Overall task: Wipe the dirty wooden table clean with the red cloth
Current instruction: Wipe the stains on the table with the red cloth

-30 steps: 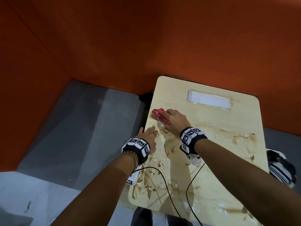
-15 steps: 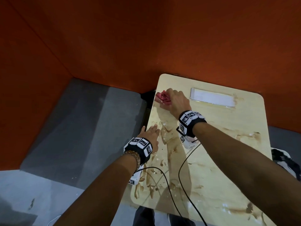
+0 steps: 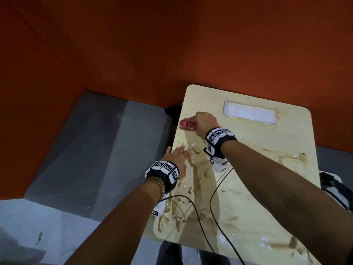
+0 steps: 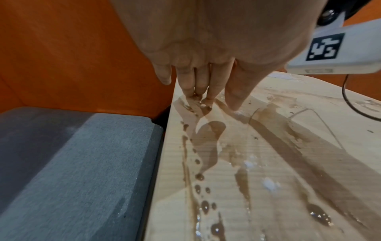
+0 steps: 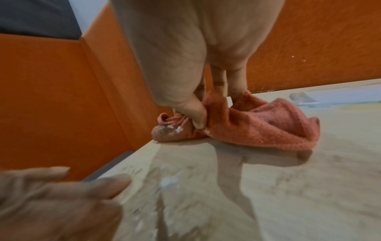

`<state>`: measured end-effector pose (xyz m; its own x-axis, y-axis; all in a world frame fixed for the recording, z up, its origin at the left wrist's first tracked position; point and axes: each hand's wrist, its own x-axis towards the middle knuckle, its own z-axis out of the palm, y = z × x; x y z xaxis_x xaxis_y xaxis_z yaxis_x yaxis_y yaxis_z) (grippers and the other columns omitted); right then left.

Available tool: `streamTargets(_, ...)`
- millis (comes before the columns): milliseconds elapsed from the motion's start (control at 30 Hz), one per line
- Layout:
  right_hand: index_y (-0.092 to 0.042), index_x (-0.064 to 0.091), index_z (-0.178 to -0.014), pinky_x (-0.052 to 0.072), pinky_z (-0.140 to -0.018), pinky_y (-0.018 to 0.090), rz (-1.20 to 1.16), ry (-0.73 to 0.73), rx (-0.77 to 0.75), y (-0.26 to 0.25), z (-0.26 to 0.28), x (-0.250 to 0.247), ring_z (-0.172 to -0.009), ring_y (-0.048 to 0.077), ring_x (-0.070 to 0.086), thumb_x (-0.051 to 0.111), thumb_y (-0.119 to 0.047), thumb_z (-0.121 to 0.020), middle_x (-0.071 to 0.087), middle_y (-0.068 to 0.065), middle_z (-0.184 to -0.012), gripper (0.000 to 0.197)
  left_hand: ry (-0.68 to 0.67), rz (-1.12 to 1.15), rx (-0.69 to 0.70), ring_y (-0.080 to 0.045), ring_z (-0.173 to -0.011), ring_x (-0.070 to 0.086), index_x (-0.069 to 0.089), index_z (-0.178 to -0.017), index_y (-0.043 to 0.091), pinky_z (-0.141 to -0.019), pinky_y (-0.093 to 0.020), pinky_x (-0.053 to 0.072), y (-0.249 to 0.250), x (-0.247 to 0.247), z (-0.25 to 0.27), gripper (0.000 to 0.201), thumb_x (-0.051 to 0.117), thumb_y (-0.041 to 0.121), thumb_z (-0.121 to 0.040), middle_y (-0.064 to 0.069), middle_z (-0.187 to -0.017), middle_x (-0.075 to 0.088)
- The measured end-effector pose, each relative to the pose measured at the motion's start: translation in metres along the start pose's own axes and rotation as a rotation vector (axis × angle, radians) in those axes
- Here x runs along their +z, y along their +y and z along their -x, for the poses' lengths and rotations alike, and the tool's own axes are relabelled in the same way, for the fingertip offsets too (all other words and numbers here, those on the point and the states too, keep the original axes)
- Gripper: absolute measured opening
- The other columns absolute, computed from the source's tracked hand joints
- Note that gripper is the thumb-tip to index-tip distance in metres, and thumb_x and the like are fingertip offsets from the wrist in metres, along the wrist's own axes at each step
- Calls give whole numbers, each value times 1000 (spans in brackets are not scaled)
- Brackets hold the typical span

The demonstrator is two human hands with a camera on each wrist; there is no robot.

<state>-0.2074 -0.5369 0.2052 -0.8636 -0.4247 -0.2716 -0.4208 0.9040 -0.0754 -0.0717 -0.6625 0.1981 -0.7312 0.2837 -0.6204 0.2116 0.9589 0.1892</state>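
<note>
The light wooden table (image 3: 248,142) carries brown smears (image 3: 198,169) and white specks (image 4: 270,185) over its near and left parts. My right hand (image 3: 205,123) grips the bunched red cloth (image 3: 188,124) (image 5: 257,124) and presses it down at the far left edge; thumb and fingers pinch its folds, and the cloth's tip is soiled. My left hand (image 3: 176,159) (image 4: 206,84) lies flat near the left edge with straight fingers, fingertips touching the wet smear.
A white rectangular plate (image 3: 250,112) is set into the far side of the table. Orange walls (image 3: 172,44) close the corner behind and left. A grey upholstered seat (image 3: 95,150) runs along the left edge. Two black cables (image 3: 214,207) trail over the near part.
My right hand slid the cloth away from me along the left edge to the far corner, then slightly back. The left hand stayed flat in place.
</note>
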Motion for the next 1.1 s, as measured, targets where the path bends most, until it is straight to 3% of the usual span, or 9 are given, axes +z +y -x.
streamTargets(233, -36, 69, -112, 42, -64, 32, -36, -56, -156, -30, 29, 9, -86, 28, 62, 65, -32, -90, 64, 1, -90, 23, 51, 23, 7, -25, -144, 24, 29, -147, 12, -121, -51, 7, 4, -1, 0, 67, 55, 28, -87, -8, -157, 20)
streamTargets(300, -36, 72, -93, 40, -60, 28, -85, -86, -134, -27, 25, 5, -81, 25, 64, 69, -43, -85, 66, -3, -84, 10, 45, 8, 2, -25, -144, 23, 28, -148, 10, -121, -51, 6, 5, -3, 1, 66, 53, 29, -89, -8, -158, 18)
streamTargets(367, -31, 64, -71, 40, -55, 25, -161, -24, -48, -19, 12, -1, -69, 20, 63, 66, -58, -82, 62, -6, -70, 29, 40, -4, -8, -24, -145, 21, 29, -147, 7, -121, -49, 4, 4, -4, 2, 63, 51, 24, -91, -7, -160, 11)
streamTargets(533, -22, 70, -84, 38, -59, 29, -92, 48, 87, -10, -22, -15, -71, 28, 58, 59, -62, -84, 58, 3, -77, 41, 36, 12, -5, -22, -147, 13, 25, -149, 12, -122, -48, 1, 2, 2, 0, 63, 50, 21, -92, -6, -161, 5)
streamTargets(633, -18, 69, -103, 41, -65, 33, 24, -19, 71, -15, -24, -9, -91, 34, 64, 63, -28, -86, 60, 8, -94, 21, 41, -14, -14, -24, -146, 16, 19, -151, 11, -121, -48, 3, 4, 1, 1, 66, 48, 21, -92, -7, -161, 8)
streamTargets(733, -18, 64, -115, 43, -67, 35, 90, -48, 32, -21, -17, 1, -96, 33, 62, 64, -16, -83, 60, 8, -103, 33, 34, -20, -18, -26, -145, 20, 17, -151, 8, -121, -49, 4, 5, 0, 0, 67, 47, 22, -93, -10, -160, 10)
streamTargets(933, -34, 58, -130, 42, -66, 35, 60, -49, -132, -32, 15, 18, -92, 29, 60, 62, -27, -89, 57, 5, -99, 42, 49, 16, -11, -25, -146, 17, 23, -150, 10, -121, -51, 6, 6, 5, -1, 70, 51, 24, -87, -9, -159, 14)
streamTargets(1000, -33, 63, -124, 47, -69, 36, 56, -91, -163, -34, 23, 19, -92, 28, 62, 63, -38, -89, 61, 4, -100, 36, 101, 61, -2, -25, -144, 22, 26, -148, 12, -120, -52, 7, 8, 8, 0, 69, 51, 29, -86, -7, -156, 22)
streamTargets(1100, -31, 74, -105, 45, -62, 31, -30, -83, -121, -29, 18, 12, -81, 24, 62, 67, -60, -79, 65, -1, -89, 39, 92, 49, -13, -24, -146, 18, 26, -149, 10, -121, -50, 4, 8, 11, 5, 75, 59, 24, -83, -8, -157, 17)
